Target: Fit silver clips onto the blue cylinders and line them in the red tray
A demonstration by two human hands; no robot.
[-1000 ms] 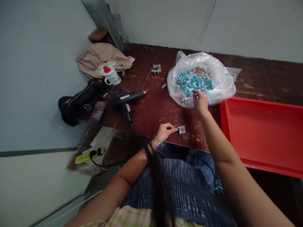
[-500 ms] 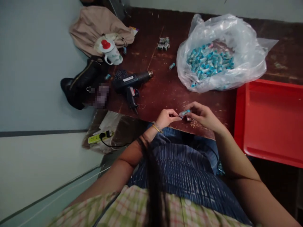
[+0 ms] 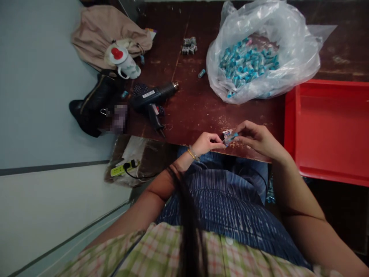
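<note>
My left hand point(image 3: 208, 143) pinches one end of a small clear tube with a blue end point(image 3: 232, 137), near the table's front edge. At its blue end, the fingers of my right hand point(image 3: 256, 139) are closed on the same tube. Just behind the tube, a small printed piece point(image 3: 227, 133) lies on the table, partly hidden by it. Many similar blue-ended tubes point(image 3: 250, 61) fill an open clear plastic bag point(image 3: 215, 82) beyond my hands. A single tube point(image 3: 201, 73) rests on the table left of the bag.
A black heat gun point(image 3: 154, 98) lies to the left, close to a lidded mug point(image 3: 129, 69) and a black bag point(image 3: 93, 104). Small blocks point(image 3: 189, 45) sit farther back. On the right is a red tray point(image 3: 331, 130). A green power strip point(image 3: 122, 168) is below the table edge.
My view has shifted, so the table items appear farther up and left. The tube stays between both hands, and my right hand has drawn slightly right. More of the printed piece shows.
</note>
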